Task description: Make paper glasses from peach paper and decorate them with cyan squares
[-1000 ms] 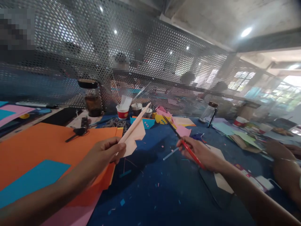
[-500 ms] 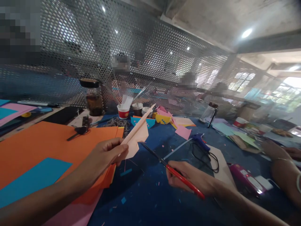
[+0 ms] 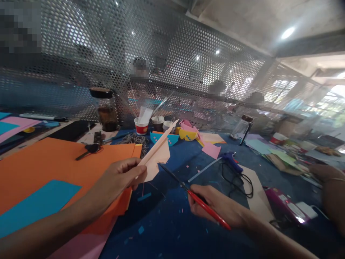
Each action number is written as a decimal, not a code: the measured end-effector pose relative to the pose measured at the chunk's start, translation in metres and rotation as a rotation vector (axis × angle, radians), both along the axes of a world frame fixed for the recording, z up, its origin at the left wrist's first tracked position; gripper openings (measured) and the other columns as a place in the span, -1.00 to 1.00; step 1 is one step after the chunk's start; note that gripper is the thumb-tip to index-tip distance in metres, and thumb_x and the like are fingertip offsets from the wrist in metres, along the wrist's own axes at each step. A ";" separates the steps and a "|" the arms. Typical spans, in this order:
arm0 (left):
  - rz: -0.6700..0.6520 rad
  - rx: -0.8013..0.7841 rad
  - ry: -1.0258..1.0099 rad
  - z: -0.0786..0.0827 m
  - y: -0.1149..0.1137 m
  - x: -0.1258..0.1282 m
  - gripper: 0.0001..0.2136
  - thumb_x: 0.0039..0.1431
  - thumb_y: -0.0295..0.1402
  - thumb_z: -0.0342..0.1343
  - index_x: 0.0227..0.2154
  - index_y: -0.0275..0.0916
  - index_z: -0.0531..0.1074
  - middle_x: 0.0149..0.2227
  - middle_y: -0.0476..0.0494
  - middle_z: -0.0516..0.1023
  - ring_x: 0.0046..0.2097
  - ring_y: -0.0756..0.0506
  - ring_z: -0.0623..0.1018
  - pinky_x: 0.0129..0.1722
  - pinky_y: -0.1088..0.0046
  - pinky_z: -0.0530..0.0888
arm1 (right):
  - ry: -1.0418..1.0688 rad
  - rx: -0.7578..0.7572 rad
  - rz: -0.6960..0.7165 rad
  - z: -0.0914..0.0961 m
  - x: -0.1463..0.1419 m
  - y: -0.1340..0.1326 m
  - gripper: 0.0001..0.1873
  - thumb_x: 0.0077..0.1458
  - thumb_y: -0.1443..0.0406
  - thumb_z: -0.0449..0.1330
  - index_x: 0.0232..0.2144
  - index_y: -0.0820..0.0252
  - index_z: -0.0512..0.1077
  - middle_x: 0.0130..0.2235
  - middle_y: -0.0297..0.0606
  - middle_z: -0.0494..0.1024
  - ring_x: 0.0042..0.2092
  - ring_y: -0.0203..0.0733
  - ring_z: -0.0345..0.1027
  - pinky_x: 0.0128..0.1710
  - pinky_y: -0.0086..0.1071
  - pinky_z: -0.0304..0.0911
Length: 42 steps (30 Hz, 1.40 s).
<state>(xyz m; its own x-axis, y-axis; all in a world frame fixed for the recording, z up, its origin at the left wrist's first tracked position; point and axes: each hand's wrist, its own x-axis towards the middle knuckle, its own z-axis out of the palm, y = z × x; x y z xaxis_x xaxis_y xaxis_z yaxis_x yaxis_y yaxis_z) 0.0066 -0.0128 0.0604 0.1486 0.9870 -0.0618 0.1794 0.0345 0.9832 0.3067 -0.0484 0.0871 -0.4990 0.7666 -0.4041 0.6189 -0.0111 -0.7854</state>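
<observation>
My left hand [image 3: 125,174] pinches a folded piece of pale peach paper [image 3: 159,154] by its lower end, thumb on top. A notch is cut into the paper's right edge. My right hand [image 3: 212,205] is closed round the red handles of a pair of scissors [image 3: 206,207]. Their dark blades point up and left, look closed, and end right by the notch; I cannot tell whether the tip touches the paper. Under my left forearm lie orange sheets [image 3: 32,162] with a blue paper piece [image 3: 40,201] on them.
A glue gun [image 3: 231,162] with its black cord lies to the right, near a magenta device [image 3: 287,207]. Paper cups [image 3: 141,126], a lidded jar [image 3: 105,111] and blue and yellow paper shapes [image 3: 188,135] stand behind. Another person's arm [image 3: 332,187] reaches in at right. Scraps dot the blue table [image 3: 161,233].
The scissors and my right hand have shifted slightly left, bringing the tip nearer the notch. My left hand holds the paper almost still. The other person's arm at right has moved.
</observation>
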 end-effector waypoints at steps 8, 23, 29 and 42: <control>-0.028 -0.004 0.008 -0.016 0.005 -0.005 -0.64 0.13 -0.02 0.27 -0.57 -0.16 0.42 -0.56 0.03 0.30 -0.52 -0.02 0.26 -0.51 0.42 0.21 | -0.020 -0.009 -0.033 0.003 -0.004 -0.002 -0.77 0.12 0.51 0.16 -0.47 0.15 0.28 -0.57 -0.53 0.32 -0.54 -0.41 0.11 -0.54 -0.49 0.02; -0.046 -0.003 0.040 -0.014 0.004 0.000 -0.64 0.13 -0.01 0.24 -0.59 -0.14 0.40 -0.60 0.04 0.29 -0.54 -0.02 0.24 -0.52 0.39 0.16 | -0.018 0.045 -0.025 -0.003 -0.003 -0.003 -0.72 0.22 0.36 0.22 -0.50 0.13 0.24 -0.58 -0.50 0.31 -0.52 -0.40 0.11 -0.51 -0.47 -0.01; -0.046 -0.021 0.011 -0.014 0.003 -0.001 -0.65 0.14 -0.04 0.25 -0.58 -0.15 0.39 -0.60 0.06 0.28 -0.54 0.00 0.22 -0.52 0.40 0.12 | -0.019 0.025 -0.043 -0.005 -0.003 -0.003 -0.76 0.21 0.43 0.17 -0.48 0.14 0.28 -0.60 -0.50 0.31 -0.54 -0.39 0.14 -0.52 -0.46 0.01; -0.050 -0.017 0.022 -0.013 0.002 0.001 -0.63 0.14 -0.01 0.24 -0.57 -0.16 0.40 -0.60 0.07 0.27 -0.54 -0.01 0.26 -0.51 0.41 0.14 | -0.042 0.053 -0.039 -0.010 0.000 -0.004 -0.72 0.25 0.34 0.23 -0.48 0.14 0.26 -0.56 -0.50 0.30 -0.52 -0.41 0.11 -0.54 -0.49 0.00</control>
<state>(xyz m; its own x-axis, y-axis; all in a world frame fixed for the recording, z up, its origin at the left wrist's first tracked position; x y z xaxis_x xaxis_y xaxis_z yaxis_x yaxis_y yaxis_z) 0.0073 -0.0109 0.0470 0.1961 0.9771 -0.0825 0.2032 0.0418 0.9782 0.3064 -0.0520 0.0767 -0.4522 0.8060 -0.3819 0.6510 0.0056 -0.7590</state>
